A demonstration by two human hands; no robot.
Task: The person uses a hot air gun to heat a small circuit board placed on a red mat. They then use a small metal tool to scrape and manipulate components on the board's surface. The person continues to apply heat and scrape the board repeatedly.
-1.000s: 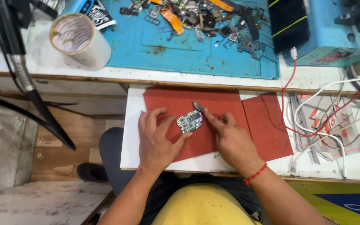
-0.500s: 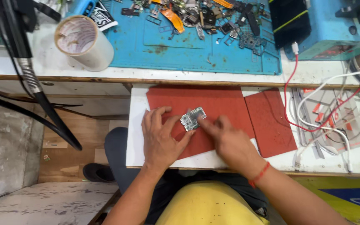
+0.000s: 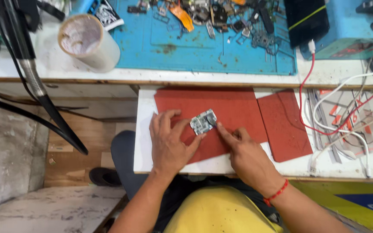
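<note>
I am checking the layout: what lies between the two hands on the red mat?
In the head view, a small circuit board lies between the left hand and right hand, on the red mat.

A small circuit board [image 3: 203, 121] lies on the larger mat [image 3: 229, 108], between the left hand [image 3: 169, 142] and the right hand [image 3: 242, 151]. A smaller mat [image 3: 286, 125] lies just right of it, cables [image 3: 346, 116] further right. Behind, on the bench [image 3: 57, 64], a tape roll [image 3: 87, 41] sits left of the parts mat [image 3: 203, 47].

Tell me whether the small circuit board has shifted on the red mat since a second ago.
Cannot tell: the small circuit board lies at much the same spot on the red mat; the camera moved.
</note>
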